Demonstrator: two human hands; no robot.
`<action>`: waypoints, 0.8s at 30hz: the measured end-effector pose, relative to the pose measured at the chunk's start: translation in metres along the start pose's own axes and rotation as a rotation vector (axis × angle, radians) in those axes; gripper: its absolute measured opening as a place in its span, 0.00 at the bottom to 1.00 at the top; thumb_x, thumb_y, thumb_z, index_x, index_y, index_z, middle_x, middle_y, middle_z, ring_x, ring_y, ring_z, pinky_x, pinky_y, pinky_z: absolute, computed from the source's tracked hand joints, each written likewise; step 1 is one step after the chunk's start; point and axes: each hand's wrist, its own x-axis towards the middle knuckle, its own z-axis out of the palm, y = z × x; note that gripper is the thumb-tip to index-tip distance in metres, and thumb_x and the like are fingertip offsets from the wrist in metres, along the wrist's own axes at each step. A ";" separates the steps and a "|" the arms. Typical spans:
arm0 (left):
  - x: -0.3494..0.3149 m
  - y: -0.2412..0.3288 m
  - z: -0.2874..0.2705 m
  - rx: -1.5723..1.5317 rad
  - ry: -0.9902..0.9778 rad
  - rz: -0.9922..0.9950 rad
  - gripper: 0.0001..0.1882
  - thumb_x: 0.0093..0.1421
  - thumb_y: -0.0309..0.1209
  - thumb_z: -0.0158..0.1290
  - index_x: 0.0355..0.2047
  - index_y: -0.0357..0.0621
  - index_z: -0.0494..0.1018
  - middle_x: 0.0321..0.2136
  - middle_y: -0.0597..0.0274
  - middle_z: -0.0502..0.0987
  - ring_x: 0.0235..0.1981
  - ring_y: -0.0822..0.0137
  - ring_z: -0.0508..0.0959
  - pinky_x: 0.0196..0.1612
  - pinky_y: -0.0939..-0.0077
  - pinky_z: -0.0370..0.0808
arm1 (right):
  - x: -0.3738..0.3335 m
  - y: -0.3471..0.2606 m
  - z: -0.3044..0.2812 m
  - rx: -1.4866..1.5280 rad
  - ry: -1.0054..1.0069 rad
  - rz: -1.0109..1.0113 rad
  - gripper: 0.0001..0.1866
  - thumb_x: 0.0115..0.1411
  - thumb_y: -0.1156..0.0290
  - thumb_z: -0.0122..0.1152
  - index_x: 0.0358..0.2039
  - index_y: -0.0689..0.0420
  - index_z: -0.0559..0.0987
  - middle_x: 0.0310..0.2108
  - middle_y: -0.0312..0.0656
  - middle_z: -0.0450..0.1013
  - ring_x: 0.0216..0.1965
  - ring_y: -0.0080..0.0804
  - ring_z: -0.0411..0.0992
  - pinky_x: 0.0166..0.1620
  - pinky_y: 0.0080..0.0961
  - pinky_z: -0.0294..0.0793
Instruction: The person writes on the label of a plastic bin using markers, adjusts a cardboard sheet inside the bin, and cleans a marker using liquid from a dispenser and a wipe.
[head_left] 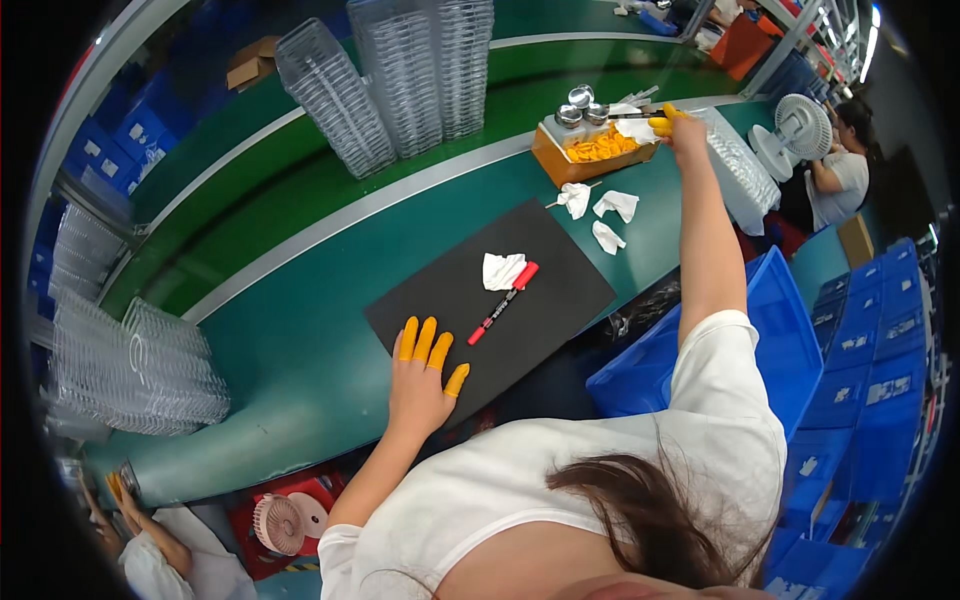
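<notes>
- Your left hand (418, 388) is lying open, palm down, at the left end of the black mat (560, 290); its fingers are wearing yellow finger cots (426, 340);
- your right hand (680, 130) is reaching over the right end of the orange box (560, 163); whether it is gripping anything, you cannot tell;
- the box is standing beyond the mat on the green table (270, 340), holding yellow pieces (600, 148) and silvery round objects (568, 116);
- the red-capped marker (503, 304) is lying on the mat, beside a white cloth (502, 271).

One mat (540, 235), three silver balls (581, 96)
</notes>
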 end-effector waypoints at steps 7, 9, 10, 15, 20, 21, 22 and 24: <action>0.003 0.001 0.001 -0.012 0.054 0.014 0.23 0.51 0.37 0.56 0.45 0.37 0.69 0.52 0.47 0.64 0.57 0.45 0.59 0.59 0.54 0.53 | 0.007 0.007 0.029 -0.378 0.188 -0.186 0.21 0.50 0.72 0.56 0.46 0.64 0.71 0.26 0.51 0.75 0.19 0.32 0.73 0.24 0.27 0.71; 0.004 0.004 0.005 -0.025 0.147 -0.020 0.23 0.50 0.38 0.57 0.44 0.37 0.70 0.48 0.48 0.67 0.53 0.46 0.62 0.57 0.55 0.57 | -0.028 -0.019 0.028 -0.404 0.204 -0.347 0.22 0.49 0.73 0.57 0.46 0.63 0.72 0.28 0.52 0.75 0.23 0.33 0.74 0.29 0.27 0.72; 0.008 0.004 0.010 -0.028 0.209 -0.011 0.23 0.50 0.38 0.57 0.44 0.37 0.71 0.47 0.49 0.68 0.51 0.47 0.64 0.55 0.56 0.59 | -0.067 -0.044 0.016 -0.390 0.169 -0.373 0.21 0.48 0.73 0.57 0.45 0.62 0.73 0.30 0.51 0.76 0.25 0.34 0.75 0.31 0.27 0.72; 0.047 0.023 0.019 0.111 0.143 0.025 0.17 0.48 0.35 0.59 0.37 0.40 0.75 0.36 0.54 0.72 0.39 0.55 0.69 0.43 0.65 0.66 | -0.201 -0.019 0.011 -0.167 -0.701 -0.483 0.12 0.55 0.72 0.57 0.40 0.60 0.77 0.26 0.38 0.75 0.23 0.18 0.69 0.27 0.16 0.69; 0.045 0.009 0.016 0.209 0.088 0.095 0.11 0.49 0.31 0.58 0.32 0.39 0.76 0.28 0.55 0.75 0.30 0.57 0.74 0.34 0.69 0.71 | -0.311 -0.003 0.034 -0.598 -0.901 -1.353 0.16 0.48 0.66 0.63 0.40 0.53 0.77 0.38 0.38 0.73 0.30 0.33 0.73 0.29 0.25 0.73; 0.044 0.010 0.009 0.122 0.166 0.113 0.10 0.49 0.30 0.58 0.31 0.40 0.76 0.28 0.54 0.75 0.27 0.55 0.74 0.31 0.68 0.71 | -0.319 -0.011 0.038 -0.590 -0.889 -1.375 0.12 0.48 0.71 0.59 0.36 0.55 0.77 0.35 0.39 0.73 0.29 0.32 0.74 0.28 0.26 0.73; 0.042 0.011 0.001 0.035 0.244 0.129 0.09 0.49 0.29 0.58 0.31 0.40 0.76 0.27 0.54 0.75 0.25 0.54 0.74 0.28 0.68 0.72 | -0.323 -0.015 0.042 -0.585 -0.885 -1.377 0.12 0.48 0.71 0.59 0.36 0.55 0.77 0.35 0.39 0.73 0.29 0.32 0.74 0.28 0.26 0.73; 0.033 0.018 -0.024 0.033 0.208 0.096 0.13 0.50 0.26 0.58 0.36 0.39 0.74 0.32 0.53 0.76 0.29 0.57 0.77 0.32 0.71 0.74 | -0.330 -0.023 0.049 -0.608 -0.883 -1.265 0.13 0.48 0.72 0.59 0.37 0.55 0.77 0.35 0.41 0.73 0.30 0.33 0.74 0.28 0.27 0.73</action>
